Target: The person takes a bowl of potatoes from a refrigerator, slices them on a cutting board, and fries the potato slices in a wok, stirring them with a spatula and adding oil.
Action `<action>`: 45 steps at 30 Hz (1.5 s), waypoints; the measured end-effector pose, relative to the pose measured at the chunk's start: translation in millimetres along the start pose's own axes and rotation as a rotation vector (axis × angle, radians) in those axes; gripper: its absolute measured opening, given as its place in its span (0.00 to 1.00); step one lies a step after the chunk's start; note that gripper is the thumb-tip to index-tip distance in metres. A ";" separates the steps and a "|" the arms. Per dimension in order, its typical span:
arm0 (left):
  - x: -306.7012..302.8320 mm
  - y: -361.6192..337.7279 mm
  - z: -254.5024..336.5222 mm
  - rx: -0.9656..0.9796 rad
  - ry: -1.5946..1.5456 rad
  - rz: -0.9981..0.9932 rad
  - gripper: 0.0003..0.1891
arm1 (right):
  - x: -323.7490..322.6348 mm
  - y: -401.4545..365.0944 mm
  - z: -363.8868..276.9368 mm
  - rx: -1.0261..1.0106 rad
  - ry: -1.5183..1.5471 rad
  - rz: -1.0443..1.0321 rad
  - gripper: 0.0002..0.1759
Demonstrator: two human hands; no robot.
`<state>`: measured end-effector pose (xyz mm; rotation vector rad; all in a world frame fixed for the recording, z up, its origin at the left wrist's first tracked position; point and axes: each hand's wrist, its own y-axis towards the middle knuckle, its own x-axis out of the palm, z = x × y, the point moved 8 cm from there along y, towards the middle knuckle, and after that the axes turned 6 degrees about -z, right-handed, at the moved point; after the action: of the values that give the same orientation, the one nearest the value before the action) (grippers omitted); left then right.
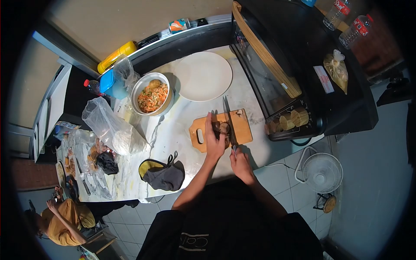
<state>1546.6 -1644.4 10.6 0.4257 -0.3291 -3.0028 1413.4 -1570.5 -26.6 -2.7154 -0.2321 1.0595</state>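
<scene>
A wooden cutting board [246, 132] with a slot handle lies on the marble counter under both my hands. My right hand [241, 165] is wrapped round the handle of a kitchen knife [230, 123], whose long blade points away from me across the board. My left hand [213, 141] rests on the board just left of the blade, its fingers and thumb round brown, rounded food pieces [224, 127], possibly mushrooms. Part of the food is hidden by this hand. A small pale scrap lies near the board's far right corner.
Behind the board sits a large white plate [206, 76], beside a pot [170, 102] of shredded orange-and-green food. A grey oven mitt [167, 175] and plastic bag [110, 123] lie left. On the right stands a black oven [277, 82]. Another person [65, 223] is at lower left.
</scene>
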 end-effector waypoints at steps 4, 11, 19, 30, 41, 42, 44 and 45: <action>-0.8 -1.0 -0.8 0.027 -0.008 0.090 0.33 | 9.9 -0.5 4.0 0.019 0.016 -0.085 0.15; 4.5 4.2 1.4 -0.025 0.104 0.160 0.25 | 15.2 1.3 -0.1 0.040 0.003 -0.049 0.15; -18.0 2.4 -23.4 -0.158 -0.287 0.168 0.22 | -14.2 -0.2 -8.7 0.008 -0.013 0.017 0.14; -53.9 -3.8 -36.6 -0.222 -0.542 0.102 0.22 | -40.1 2.1 18.3 0.030 -0.040 0.109 0.15; -50.5 -25.0 -26.1 -0.193 -0.403 0.013 0.17 | -45.2 11.0 4.9 -0.003 -0.299 0.195 0.18; -50.1 -27.9 -22.7 -0.192 -0.401 0.007 0.17 | -47.8 9.8 -0.4 -0.043 -0.267 0.212 0.18; -50.5 -33.2 -17.8 -0.220 -0.434 0.003 0.16 | -53.8 5.2 -6.3 -0.079 -0.231 0.238 0.19; -51.0 -36.7 -15.5 -0.216 -0.433 -0.006 0.16 | -60.3 0.1 -10.6 -0.107 -0.249 0.299 0.19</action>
<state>1597.6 -1605.7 1.3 -0.2462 -0.0269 -3.0650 1376.7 -1585.6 20.1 -2.7666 0.0851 1.5111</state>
